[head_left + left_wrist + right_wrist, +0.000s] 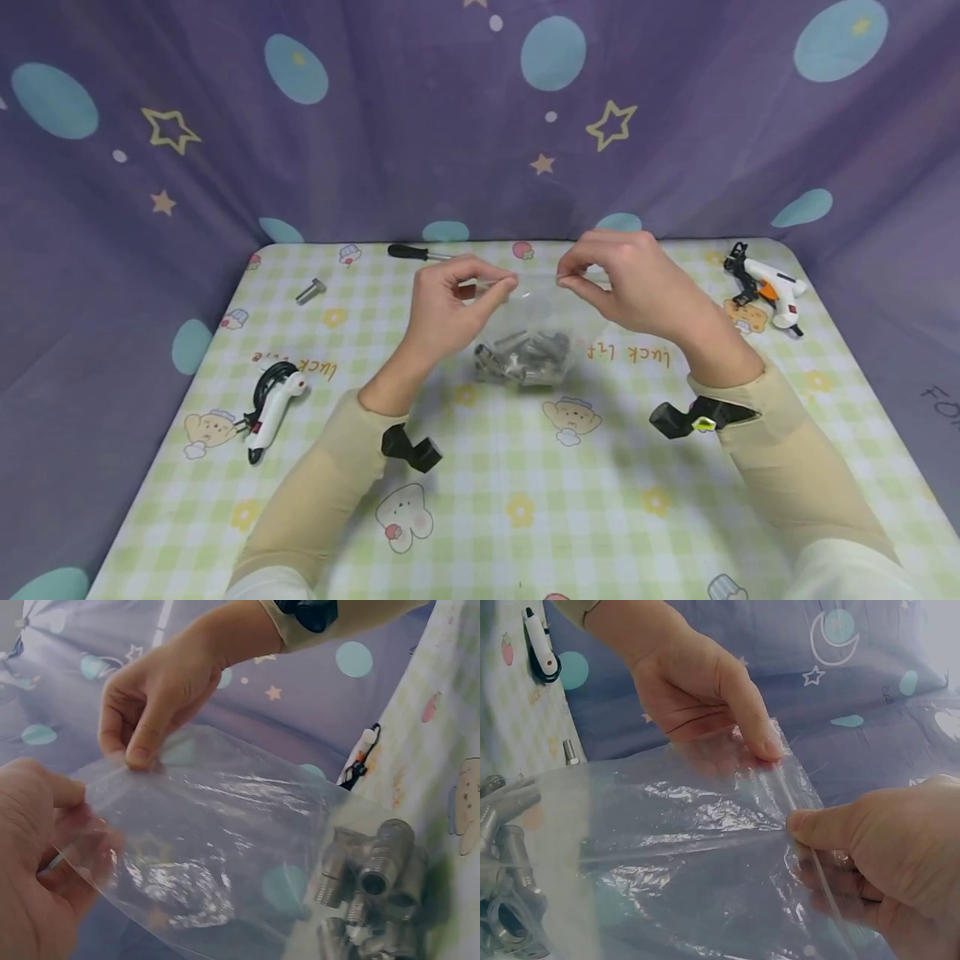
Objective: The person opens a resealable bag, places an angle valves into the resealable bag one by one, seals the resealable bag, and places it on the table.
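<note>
A clear plastic bag (525, 310) hangs between both hands, its lower end on or just above the tablecloth. Inside its bottom lie several grey metal bolts or socket-like fittings (386, 859), some with threads and hollow ends. My left hand (452, 304) pinches the bag's top edge between thumb and fingers. Opposite it, my right hand (630, 279) pinches the same edge further right. In the right wrist view the bag's top strip (810, 847) runs between the two thumbs. Whether the bag's mouth is sealed I cannot tell.
A loose bolt (311, 292) lies at the back left, and a black-handled screwdriver (420, 252) lies along the back edge. One white glue gun (273, 412) with a coiled black cord is at left; another, with an orange trigger (776, 292), lies at back right.
</note>
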{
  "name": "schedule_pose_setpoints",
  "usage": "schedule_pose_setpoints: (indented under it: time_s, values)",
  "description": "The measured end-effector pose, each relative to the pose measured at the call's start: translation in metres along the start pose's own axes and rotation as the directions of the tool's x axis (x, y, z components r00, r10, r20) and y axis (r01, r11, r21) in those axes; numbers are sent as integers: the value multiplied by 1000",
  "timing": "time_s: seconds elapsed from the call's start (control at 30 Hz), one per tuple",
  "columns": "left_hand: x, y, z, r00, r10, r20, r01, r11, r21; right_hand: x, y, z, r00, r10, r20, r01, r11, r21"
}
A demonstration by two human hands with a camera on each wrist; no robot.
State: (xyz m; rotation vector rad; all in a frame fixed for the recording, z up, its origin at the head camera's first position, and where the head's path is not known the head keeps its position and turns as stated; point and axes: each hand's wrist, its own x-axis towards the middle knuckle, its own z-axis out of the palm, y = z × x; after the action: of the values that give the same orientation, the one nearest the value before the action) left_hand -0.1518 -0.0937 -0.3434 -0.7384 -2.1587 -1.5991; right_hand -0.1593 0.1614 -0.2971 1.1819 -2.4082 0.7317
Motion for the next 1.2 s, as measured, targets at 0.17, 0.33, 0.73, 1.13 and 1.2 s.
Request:
schedule_pose_setpoints:
  time_s: [0.17,0.33,0.73,1.13,1.2]
  values:
    - [2,5,1,998,29,56,-31,999,40,3,-1,0,1000,18,10,-18,1000,1]
    - [6,7,4,996,49,75,-56,995,87,0,1,1,999,32,21,-32,999,-6]
    - [5,4,-1,996,72,51,-76,993,86,-14,11,-4,1000,9,-7,-9,1000,-14]
    - [5,1,4,992,126,30,-128,990,64,-8,6,-6,1000,9,-2,-9,999,-35]
    - [7,3,4,991,117,64,-122,990,70,-9,7,-6,1000,16,-3,-16,999,-33]
